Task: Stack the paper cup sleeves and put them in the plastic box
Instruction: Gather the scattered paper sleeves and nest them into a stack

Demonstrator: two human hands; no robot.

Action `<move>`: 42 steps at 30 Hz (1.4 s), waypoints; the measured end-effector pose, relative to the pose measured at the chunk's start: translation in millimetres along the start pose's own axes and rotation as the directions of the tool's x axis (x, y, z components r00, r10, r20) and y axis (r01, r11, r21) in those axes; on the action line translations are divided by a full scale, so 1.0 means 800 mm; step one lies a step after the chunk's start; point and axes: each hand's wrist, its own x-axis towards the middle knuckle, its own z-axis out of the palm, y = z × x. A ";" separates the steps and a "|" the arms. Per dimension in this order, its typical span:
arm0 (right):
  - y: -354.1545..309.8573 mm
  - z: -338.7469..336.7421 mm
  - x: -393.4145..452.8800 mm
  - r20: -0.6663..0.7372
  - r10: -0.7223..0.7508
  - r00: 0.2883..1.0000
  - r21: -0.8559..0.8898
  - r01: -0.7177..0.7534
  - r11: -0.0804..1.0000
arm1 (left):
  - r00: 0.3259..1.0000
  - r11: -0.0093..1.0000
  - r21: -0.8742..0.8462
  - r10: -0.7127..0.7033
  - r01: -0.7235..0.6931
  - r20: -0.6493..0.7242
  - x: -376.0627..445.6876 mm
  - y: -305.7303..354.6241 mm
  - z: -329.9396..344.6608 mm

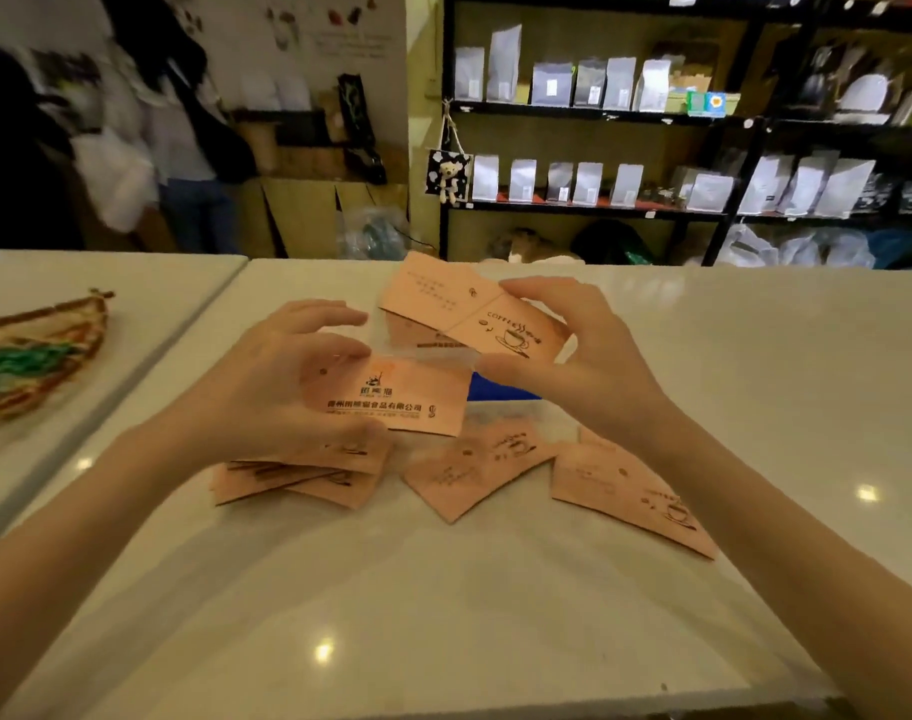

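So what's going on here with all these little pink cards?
They are paper cup sleeves, and a person is gathering them at a white counter. The left hand holds one sleeve with printed text, while the right hand holds another with a coffee cup drawing. More sleeves lie loose on the counter: a small pile under the left hand and two singles further right. A clear plastic box seems to sit behind the hands, mostly hidden.

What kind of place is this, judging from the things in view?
Probably a coffee shop or coffee retailer: shelves behind the counter hold rows of sealed bags, and the paper cup sleeves carry a coffee cup print.
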 end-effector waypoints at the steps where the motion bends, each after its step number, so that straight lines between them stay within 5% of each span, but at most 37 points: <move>1: -0.004 0.011 0.007 0.027 -0.029 0.999 -0.008 0.029 1.000 | 0.999 0.999 0.009 -0.052 0.051 0.017 -0.004 -0.007 -0.001; 7: -0.014 0.067 0.032 0.201 -0.139 0.970 -0.019 0.145 0.989 | 0.968 0.969 -0.006 -0.244 0.245 0.062 -0.025 -0.053 0.003; 20: -0.010 0.119 0.018 0.488 -0.207 0.848 -0.181 0.330 0.926 | 0.896 0.892 -0.163 -0.383 0.422 0.224 -0.051 -0.086 0.011; 26: -0.003 0.114 0.010 0.527 -0.230 0.818 -0.259 0.412 0.873 | 0.949 0.961 -0.068 -0.249 0.266 0.193 -0.047 -0.061 0.007; 34: 0.023 0.021 -0.009 0.341 -0.234 0.910 -0.219 0.319 0.922 | 0.993 0.996 -0.071 0.063 -0.056 0.103 -0.017 0.021 0.031; 42: 0.063 -0.060 -0.063 0.312 0.142 0.939 -0.284 -0.050 0.958 | 0.939 0.985 -0.031 0.171 -0.170 0.297 0.017 0.092 0.072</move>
